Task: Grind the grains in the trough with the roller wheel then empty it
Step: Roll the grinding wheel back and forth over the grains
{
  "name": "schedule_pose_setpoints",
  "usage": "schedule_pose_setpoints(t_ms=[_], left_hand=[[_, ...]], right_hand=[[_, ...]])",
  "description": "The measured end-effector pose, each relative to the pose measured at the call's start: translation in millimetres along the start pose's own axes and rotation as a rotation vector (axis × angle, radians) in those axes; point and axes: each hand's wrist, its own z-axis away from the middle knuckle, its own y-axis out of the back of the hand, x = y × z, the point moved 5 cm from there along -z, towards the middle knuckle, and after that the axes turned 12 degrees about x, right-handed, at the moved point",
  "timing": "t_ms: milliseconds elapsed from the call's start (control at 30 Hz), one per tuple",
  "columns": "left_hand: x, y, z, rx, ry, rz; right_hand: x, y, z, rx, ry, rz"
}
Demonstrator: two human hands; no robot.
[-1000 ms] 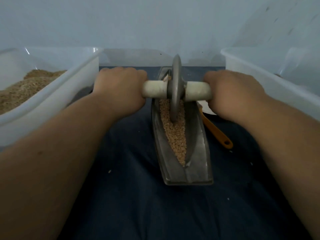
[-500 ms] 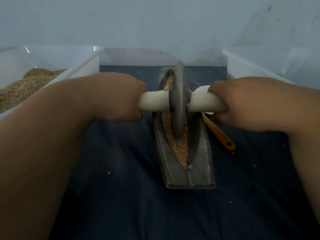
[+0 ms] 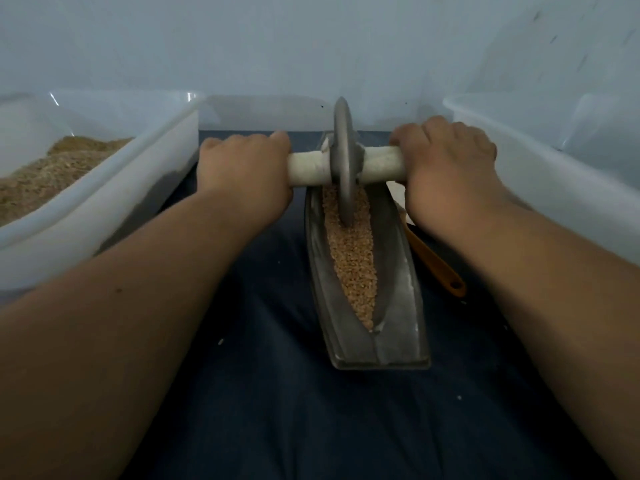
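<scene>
The roller wheel (image 3: pixel 344 157) stands upright on its edge in the far half of the trough (image 3: pixel 398 306), upper centre of the frame, with its rim sunk into the grains (image 3: pixel 353 261). We grip the pale handle (image 3: pixel 308 168) that passes through its hub. Our left hand (image 3: pixel 242 168) is curled round the left end and our right hand (image 3: pixel 446 164) round the right end, knuckles up.

We judge the disc to be metal, heavy and stiff, so its own weight should do much of the crushing. Its narrow rim will want to tip sideways, so an even hold on both ends of the handle is the right place to take it. The grains are loose and light, and may hop over the trough's sloping walls if we push hard. The trough looks rigid and weighty, a long narrow boat shape lying on a dark blue cloth (image 3: pixel 277 393). To empty it we would take it by its long sides.

Our fingertips are hidden under the handle, and the trough's far tip is behind the wheel. The bowl of the orange spoon (image 3: pixel 436 268), right of the trough, is under our right wrist. In this dim light we cannot tell how finely the grains are crushed. The clear bin (image 3: pixel 104 209) at left holds a tan heap (image 3: pixel 52 168), ground or whole we cannot say. The second bin (image 3: pixel 536 174) at right hides its contents.
</scene>
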Motion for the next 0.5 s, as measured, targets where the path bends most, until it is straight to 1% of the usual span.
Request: schedule_pose_setpoints(t_ms=[67, 100, 133, 200, 367, 433, 500], left_hand=[[2, 1, -2, 0.064, -0.017, -0.013], [3, 2, -1, 0.082, -0.043, -0.007], [4, 4, -1, 0.082, -0.071, 0.007], [4, 8, 1, 0.027, -0.109, 0.042], [0, 24, 12, -0.284, -0.205, 0.09], [0, 33, 19, -0.423, -0.255, 0.116], [0, 42, 25, -0.563, -0.255, 0.15]], right_hand=[[3, -5, 0, -0.007, -0.029, -0.023], [5, -8, 1, -0.046, -0.031, -0.032], [7, -10, 2, -0.101, -0.02, -0.038], [12, -8, 5, -0.211, 0.027, -0.066], [9, 28, 6, -0.411, 0.092, -0.252], [7, 41, 8, -0.525, 0.099, -0.306], [7, 50, 11, -0.642, 0.11, -0.316]])
